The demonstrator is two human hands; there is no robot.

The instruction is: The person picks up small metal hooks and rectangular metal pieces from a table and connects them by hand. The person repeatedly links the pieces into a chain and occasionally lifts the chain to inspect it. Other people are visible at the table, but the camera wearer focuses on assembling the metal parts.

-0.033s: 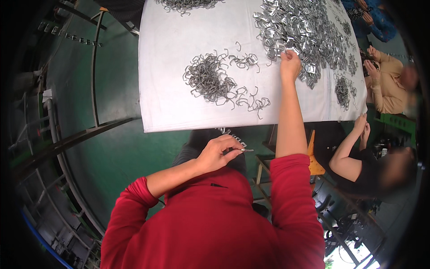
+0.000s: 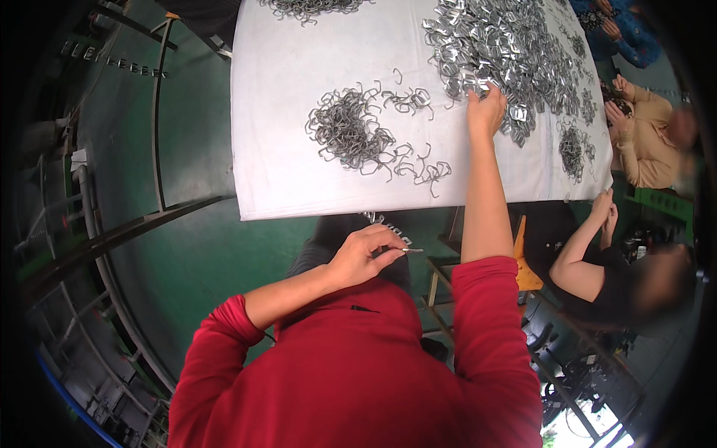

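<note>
A metal piece (image 2: 414,250) is pinched in the left hand (image 2: 364,255) below the table (image 2: 272,183), apparently so that its end is left free. The right hand (image 2: 487,113) is held with thumb and fingers parted at the heap (image 2: 508,48), seemingly placed within reach. The piece looks slim and silvery; the heap, shiny and jumbled.

Glossy metal pieces (image 2: 511,56) heaped at the right hand (image 2: 487,110), duller grey metal wire loops (image 2: 345,128) left of it, matt white cloth-like worktop (image 2: 272,82) beneath.
</note>
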